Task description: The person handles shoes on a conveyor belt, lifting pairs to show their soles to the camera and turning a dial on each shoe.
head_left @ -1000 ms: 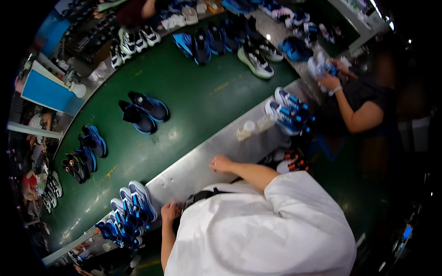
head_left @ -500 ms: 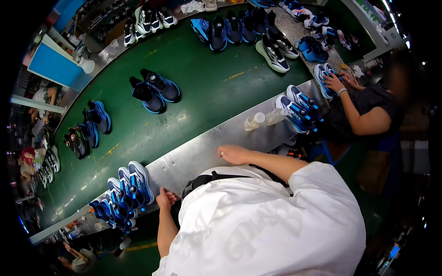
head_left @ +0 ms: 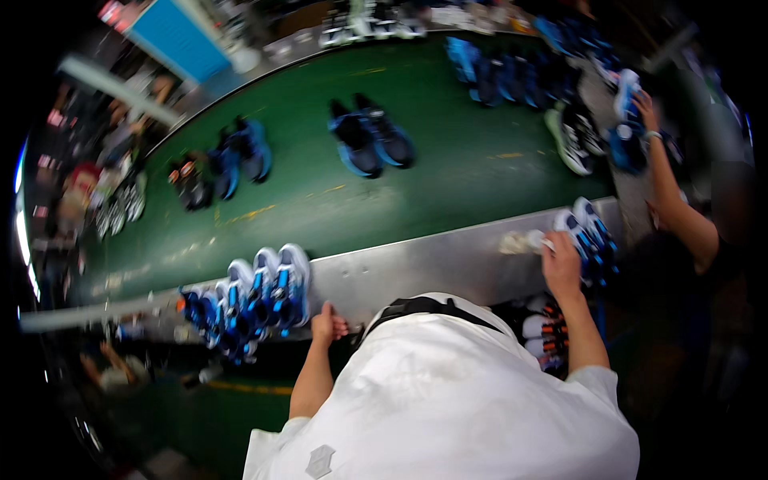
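My left hand (head_left: 326, 324) is at the near edge of the metal ledge (head_left: 400, 276), thumb apart and fingers loosely bent, holding nothing I can see. To its left stands a row of blue-and-white sneakers (head_left: 292, 284). My right hand (head_left: 562, 260) is over the ledge on the right, fingers curled in beside the white cap of a small clear bottle (head_left: 514, 243). Blur hides whether they grip the cap or something else. Right beyond that hand sits a pair of blue-and-white sneakers (head_left: 594, 228).
Dark blue sneakers (head_left: 376, 142) stand mid-way on the green table (head_left: 304, 224), with more pairs at its left and far side. At the right, a co-worker's hand (head_left: 646, 112) touches a light sneaker (head_left: 626, 94). Below the ledge are shoes with orange parts (head_left: 548, 332).
My right hand has moved right along the ledge to the bottles. The left hand stays by the ledge edge. The view has turned, and the co-worker's arm now reaches farther out.
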`<act>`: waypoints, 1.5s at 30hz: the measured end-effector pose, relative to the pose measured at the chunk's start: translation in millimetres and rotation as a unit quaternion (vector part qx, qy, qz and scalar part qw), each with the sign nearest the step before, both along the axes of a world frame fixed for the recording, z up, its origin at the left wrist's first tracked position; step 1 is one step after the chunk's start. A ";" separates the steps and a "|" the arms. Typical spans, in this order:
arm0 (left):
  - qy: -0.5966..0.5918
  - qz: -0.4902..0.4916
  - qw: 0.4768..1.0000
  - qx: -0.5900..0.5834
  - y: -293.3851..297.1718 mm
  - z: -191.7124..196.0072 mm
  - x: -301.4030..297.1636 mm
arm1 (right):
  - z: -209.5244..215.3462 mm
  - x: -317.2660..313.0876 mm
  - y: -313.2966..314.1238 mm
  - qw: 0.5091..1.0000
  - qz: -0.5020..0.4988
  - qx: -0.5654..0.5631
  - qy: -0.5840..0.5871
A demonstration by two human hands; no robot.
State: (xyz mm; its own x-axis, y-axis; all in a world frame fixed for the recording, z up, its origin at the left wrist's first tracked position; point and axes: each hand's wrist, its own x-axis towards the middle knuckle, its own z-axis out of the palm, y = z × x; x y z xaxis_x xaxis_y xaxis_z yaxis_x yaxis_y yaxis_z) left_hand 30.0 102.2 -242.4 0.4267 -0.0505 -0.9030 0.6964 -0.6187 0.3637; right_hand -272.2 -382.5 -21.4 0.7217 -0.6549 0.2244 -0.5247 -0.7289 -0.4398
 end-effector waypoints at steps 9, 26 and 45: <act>0.014 0.008 1.000 -0.015 3.9 5.2 -0.7 | 8.5 38.0 13.2 0.997 0.062 0.019 0.043; 0.007 0.020 0.999 -0.042 7.0 9.6 -2.4 | -158.7 117.6 64.2 0.898 0.252 0.239 0.270; 0.020 0.025 0.999 -0.037 5.8 9.8 0.9 | -228.2 123.7 71.2 0.748 0.126 0.577 0.303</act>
State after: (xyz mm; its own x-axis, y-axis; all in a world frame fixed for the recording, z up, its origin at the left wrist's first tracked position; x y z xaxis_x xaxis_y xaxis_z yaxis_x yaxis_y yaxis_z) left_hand 31.0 108.0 -232.6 0.3938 -0.0970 -0.9141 0.7403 -0.5559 0.3780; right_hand -148.5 -311.2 -249.6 0.5950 0.0135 -0.8036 -0.7924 -0.1576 -0.5893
